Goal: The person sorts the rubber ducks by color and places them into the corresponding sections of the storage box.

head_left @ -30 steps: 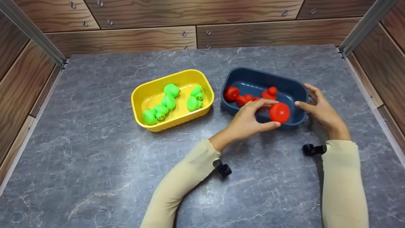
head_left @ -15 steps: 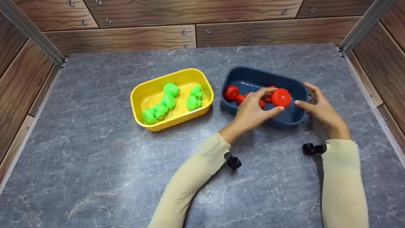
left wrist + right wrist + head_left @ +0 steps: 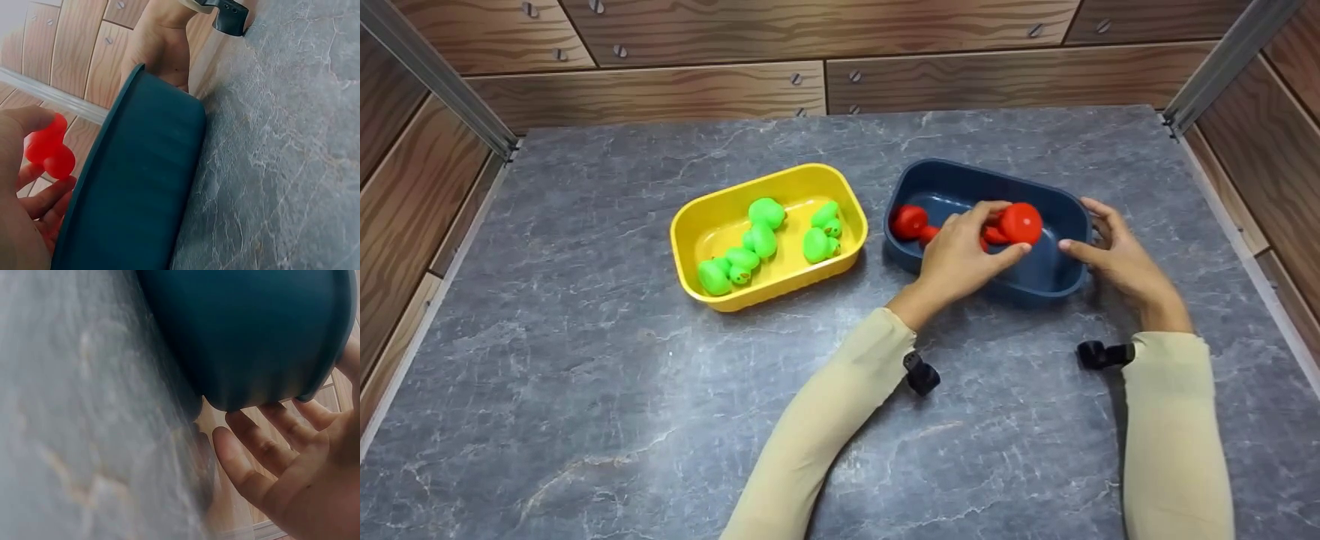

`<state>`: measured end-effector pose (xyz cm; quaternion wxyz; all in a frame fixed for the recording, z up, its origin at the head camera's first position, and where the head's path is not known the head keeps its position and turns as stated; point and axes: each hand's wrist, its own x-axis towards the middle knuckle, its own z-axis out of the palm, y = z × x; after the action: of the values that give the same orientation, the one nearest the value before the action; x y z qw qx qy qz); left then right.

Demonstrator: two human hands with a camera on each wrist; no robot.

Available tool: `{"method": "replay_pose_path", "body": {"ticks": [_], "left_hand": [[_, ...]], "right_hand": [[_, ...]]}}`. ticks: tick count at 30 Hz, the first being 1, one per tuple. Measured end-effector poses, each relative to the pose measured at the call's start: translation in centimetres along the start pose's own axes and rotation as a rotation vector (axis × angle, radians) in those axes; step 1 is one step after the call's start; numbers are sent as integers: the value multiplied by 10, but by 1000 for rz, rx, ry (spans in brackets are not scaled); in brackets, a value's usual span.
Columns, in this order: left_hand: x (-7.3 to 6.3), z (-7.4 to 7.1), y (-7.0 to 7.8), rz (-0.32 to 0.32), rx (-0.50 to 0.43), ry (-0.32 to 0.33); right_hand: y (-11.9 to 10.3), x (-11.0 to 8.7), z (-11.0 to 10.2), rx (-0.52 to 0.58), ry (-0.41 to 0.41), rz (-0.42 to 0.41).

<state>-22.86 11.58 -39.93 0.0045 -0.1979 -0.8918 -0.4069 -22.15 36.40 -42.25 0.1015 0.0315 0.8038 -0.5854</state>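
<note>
My left hand (image 3: pixel 960 255) pinches a red rubber duck (image 3: pixel 1021 223) between thumb and fingers above the dark blue bin (image 3: pixel 1054 266). In the left wrist view, the held duck (image 3: pixel 49 149) shows above the bin's rim. Several other red ducks (image 3: pixel 911 221) lie in the bin's left half, partly hidden by the left hand. At the bin's right end, my right hand (image 3: pixel 1129 262) grips it, thumb at the rim and fingers outside. The right wrist view shows those fingertips touching the outer wall (image 3: pixel 253 337).
Left of the blue bin stands a yellow bin (image 3: pixel 780 291) holding several green rubber ducks (image 3: pixel 763 240). Both stand on a grey marbled tabletop (image 3: pixel 585 375). Wood-patterned panels (image 3: pixel 660 90) enclose the back and sides, with metal posts at the rear corners.
My left hand has moved away from me, carrying the red duck from the blue bin's front edge to over its inside. The right hand and both bins stay put.
</note>
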Motion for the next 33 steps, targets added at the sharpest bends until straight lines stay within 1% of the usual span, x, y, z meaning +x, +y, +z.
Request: {"method": "replay_pose_path", "body": {"ticks": [2,6,8,12,14,17,19,21,24,27,29,33], "left_hand": [[0,0,0,6,32,0],[0,-1,-1,30,90,-10],[-1,-3,-1,36,101,-17],[-6,-11,-1,51,76,-13],[-9,-17,-2,72,50,0],[-15,-27,-7,113,19,8],[-17,-36,-13,139,7,7],[-19,-45,-19,152,-5,4],[-23,-61,-28,156,-36,-6],[-27,-76,-36,151,-39,-15],[-31,-84,-42,155,-13,-17],[-40,-96,-54,171,55,-4]], "right_hand": [[0,0,0,-42,0,-5],[0,1,0,-23,0,-7],[0,1,1,3,1,-8],[0,2,1,27,0,-7],[1,3,1,53,0,-1],[0,4,1,62,-1,14],[-1,4,1,31,-4,22],[-3,3,0,-43,-4,27],[-8,-1,-1,-131,1,21],[-15,-5,0,-215,63,-7],[-21,-6,2,-250,124,-41],[-36,-7,11,-316,260,-141]]}}
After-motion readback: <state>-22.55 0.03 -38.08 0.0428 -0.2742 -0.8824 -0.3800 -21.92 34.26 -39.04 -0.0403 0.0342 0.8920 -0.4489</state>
